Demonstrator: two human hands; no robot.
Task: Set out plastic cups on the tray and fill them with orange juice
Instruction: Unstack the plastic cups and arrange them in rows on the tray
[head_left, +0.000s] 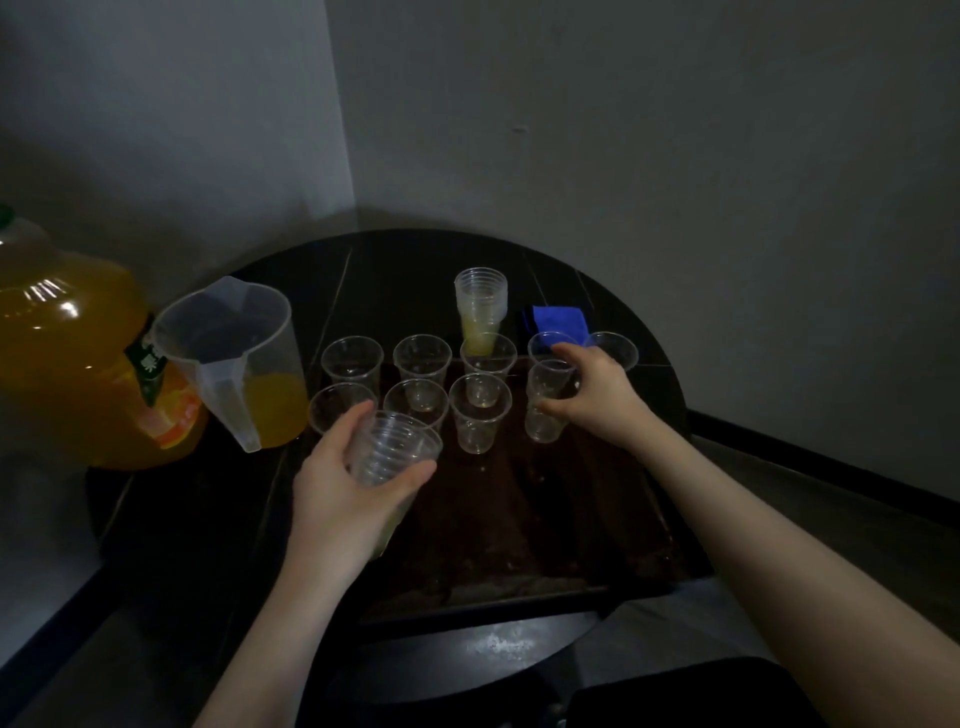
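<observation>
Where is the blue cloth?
In the head view, the blue cloth lies at the back right of the dark round table, just behind the cups near the right hand and right of the cup stack.

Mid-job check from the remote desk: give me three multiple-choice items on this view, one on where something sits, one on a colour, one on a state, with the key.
1. Where does the clear plastic measuring jug stand?
A. on the dark tray
B. left of the tray, beside the big orange juice bottle
C. behind the blue cloth

2. What colour is the folded cloth at the back right of the round black table?
A. blue
B. red
C. white

3. What is the left hand doing?
A. lying flat on the table
B. tipping the jug
C. gripping a nested stack of clear plastic cups

Key:
1 B, the jug stands off the dark tray, next to the juice bottle.
2 A, the cloth is plainly blue.
3 C, fingers and thumb curl round the stack of cups; the right hand grips a single clear cup at the tray's right.
</observation>
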